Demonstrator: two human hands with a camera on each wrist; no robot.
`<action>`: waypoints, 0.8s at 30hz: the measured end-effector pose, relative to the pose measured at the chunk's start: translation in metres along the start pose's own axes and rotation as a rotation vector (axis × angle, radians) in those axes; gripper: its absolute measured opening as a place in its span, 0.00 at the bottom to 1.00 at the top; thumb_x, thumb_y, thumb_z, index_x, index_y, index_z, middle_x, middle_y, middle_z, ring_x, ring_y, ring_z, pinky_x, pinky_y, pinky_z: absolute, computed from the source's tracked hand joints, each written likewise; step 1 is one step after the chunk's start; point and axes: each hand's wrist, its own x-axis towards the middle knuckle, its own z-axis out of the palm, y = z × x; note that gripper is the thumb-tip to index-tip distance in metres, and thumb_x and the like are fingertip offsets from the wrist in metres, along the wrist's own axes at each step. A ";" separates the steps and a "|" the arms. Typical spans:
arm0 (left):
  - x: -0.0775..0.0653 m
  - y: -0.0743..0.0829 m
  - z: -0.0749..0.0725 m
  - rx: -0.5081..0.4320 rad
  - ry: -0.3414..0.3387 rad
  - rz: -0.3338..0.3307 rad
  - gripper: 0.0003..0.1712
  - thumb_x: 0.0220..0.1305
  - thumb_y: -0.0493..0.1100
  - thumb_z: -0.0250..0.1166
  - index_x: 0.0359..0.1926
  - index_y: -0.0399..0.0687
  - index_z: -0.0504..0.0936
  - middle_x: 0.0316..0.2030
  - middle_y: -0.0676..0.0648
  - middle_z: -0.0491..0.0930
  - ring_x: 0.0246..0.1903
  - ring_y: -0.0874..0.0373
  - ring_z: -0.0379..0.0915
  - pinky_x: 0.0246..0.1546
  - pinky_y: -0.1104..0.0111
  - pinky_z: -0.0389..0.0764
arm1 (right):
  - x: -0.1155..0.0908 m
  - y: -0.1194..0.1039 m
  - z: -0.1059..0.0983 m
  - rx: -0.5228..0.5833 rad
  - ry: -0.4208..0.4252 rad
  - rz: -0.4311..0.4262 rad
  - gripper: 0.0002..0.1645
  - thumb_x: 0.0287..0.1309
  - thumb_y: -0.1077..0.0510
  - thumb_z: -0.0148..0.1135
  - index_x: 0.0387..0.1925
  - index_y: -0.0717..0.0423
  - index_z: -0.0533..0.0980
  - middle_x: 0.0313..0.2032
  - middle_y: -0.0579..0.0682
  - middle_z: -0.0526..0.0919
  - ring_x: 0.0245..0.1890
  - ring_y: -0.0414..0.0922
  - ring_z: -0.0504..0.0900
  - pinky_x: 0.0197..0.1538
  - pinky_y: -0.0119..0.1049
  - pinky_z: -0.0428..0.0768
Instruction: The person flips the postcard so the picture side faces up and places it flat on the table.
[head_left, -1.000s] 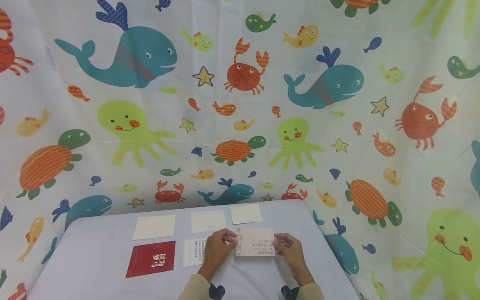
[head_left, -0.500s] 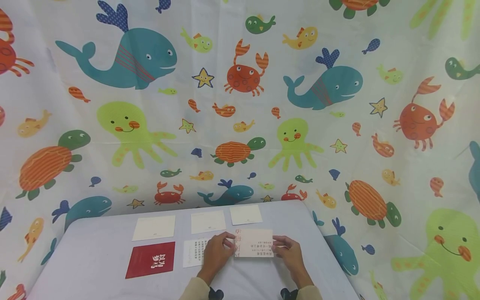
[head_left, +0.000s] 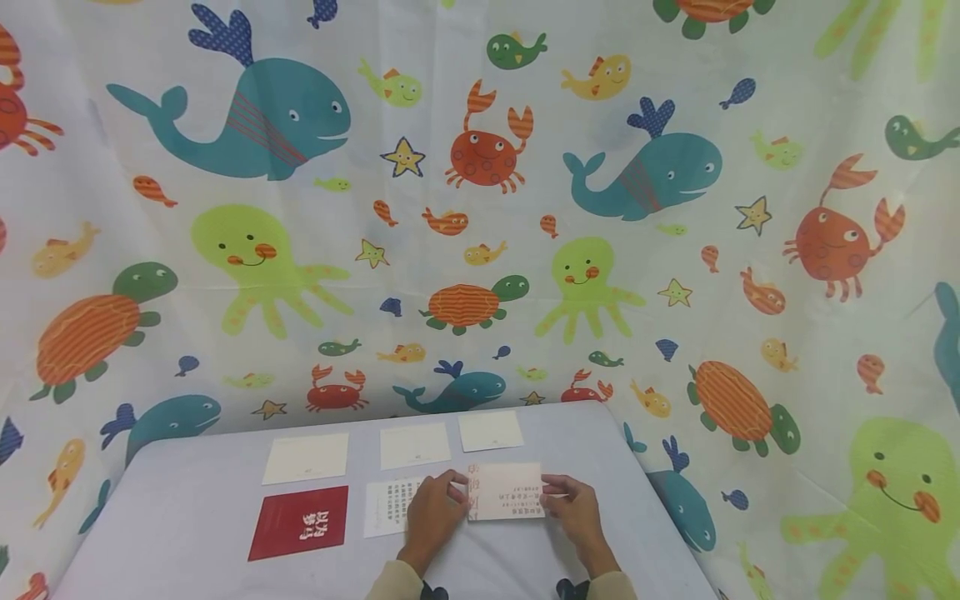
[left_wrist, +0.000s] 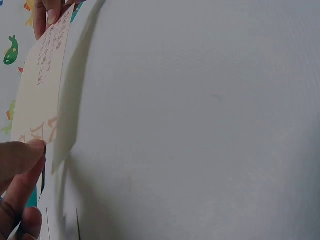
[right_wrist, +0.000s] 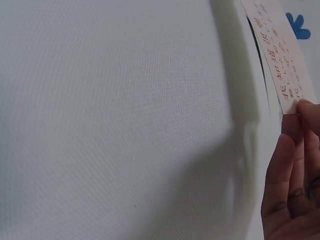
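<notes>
A pale pink postcard (head_left: 506, 492) with reddish writing is held between both hands, its printed side showing. My left hand (head_left: 435, 510) pinches its left edge, thumb on the printed face in the left wrist view. The opposite edge is gripped by my right hand (head_left: 576, 510), thumb over a corner. Both wrist views show the postcard (left_wrist: 37, 100) tilted up over the cloth, casting a shadow. Partly behind my left hand lies a white card (head_left: 386, 508) with dark text.
A red card (head_left: 300, 522) with white characters lies on the left of the white-clothed table (head_left: 172, 517). Behind it are a cream card (head_left: 306, 458), a second cream card (head_left: 414, 446) and a third cream card (head_left: 491, 430). A sea-animal curtain (head_left: 480, 217) hangs behind.
The postcard has come down slightly in the head view, together with both hands, which keep hold of its edges. The cards on the table stay in place.
</notes>
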 end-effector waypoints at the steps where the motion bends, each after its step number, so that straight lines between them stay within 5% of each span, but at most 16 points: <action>1: 0.000 0.000 0.001 0.003 0.002 -0.003 0.19 0.51 0.40 0.82 0.44 0.56 0.88 0.26 0.59 0.83 0.30 0.65 0.69 0.31 0.71 0.66 | 0.000 0.000 0.001 -0.010 0.003 -0.002 0.21 0.56 0.65 0.73 0.53 0.51 0.86 0.42 0.49 0.89 0.39 0.43 0.87 0.44 0.38 0.88; 24: -0.005 0.001 0.008 0.065 0.007 -0.012 0.19 0.49 0.39 0.82 0.44 0.51 0.90 0.24 0.59 0.81 0.28 0.66 0.64 0.28 0.72 0.65 | 0.002 0.004 0.011 -0.213 0.043 -0.048 0.22 0.54 0.66 0.72 0.52 0.51 0.86 0.39 0.44 0.89 0.37 0.41 0.84 0.41 0.37 0.83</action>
